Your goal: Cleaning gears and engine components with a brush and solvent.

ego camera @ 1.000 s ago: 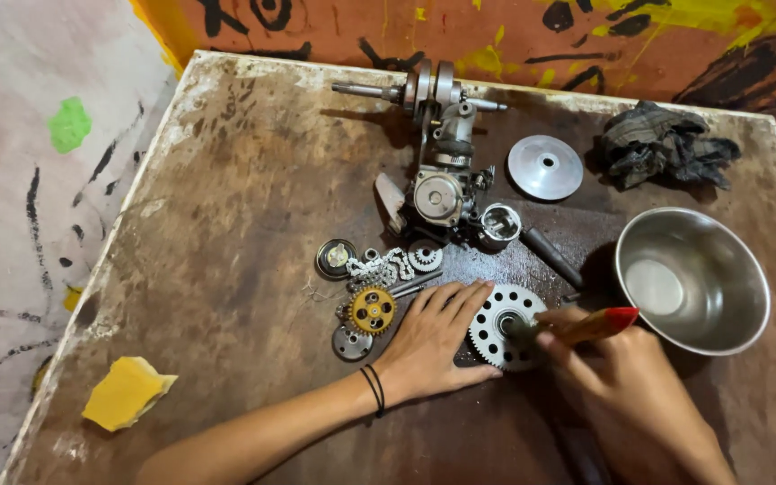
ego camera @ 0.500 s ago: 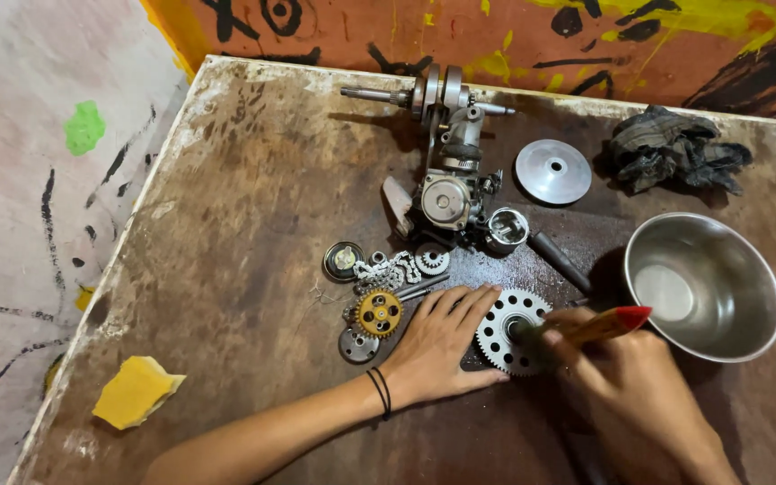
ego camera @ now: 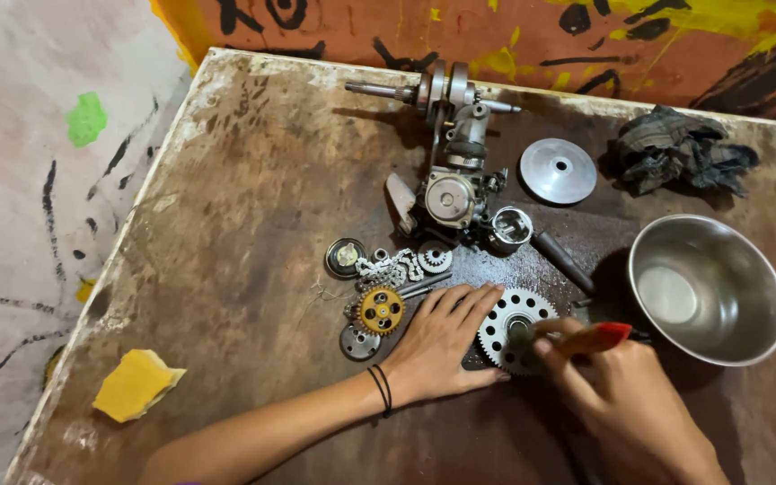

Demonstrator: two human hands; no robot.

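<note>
Hands low at the near edge of the worn brown tabletop (ego camera: 253,180). Left hand (ego camera: 442,346) lies flat, fingers spread narrow, pressing beside and partly on the large toothed gear (ego camera: 514,330), which sits near the table's middle toward the near edge. Right hand (ego camera: 626,404) is closed around a red-handled tool (ego camera: 599,339), its working end at the gear's hub; the tip itself is hidden.

Just left of the left hand: brass-coloured gear (ego camera: 381,310), small round disc (ego camera: 358,342), short length of chain (ego camera: 392,267), small sprocket (ego camera: 434,257), round cap (ego camera: 345,257). Yellow sponge (ego camera: 136,384) near the near-left corner.

Right of the gear, steel bowl (ego camera: 707,287) near the right edge; nothing visible inside it.

Farther back: dark rod (ego camera: 563,261), piston (ego camera: 511,225), engine assembly (ego camera: 451,193), crankshaft (ego camera: 433,90) at the far edge. Round metal plate (ego camera: 558,170) beside it; dark crumpled rag (ego camera: 680,148) toward the far-right corner.
</note>
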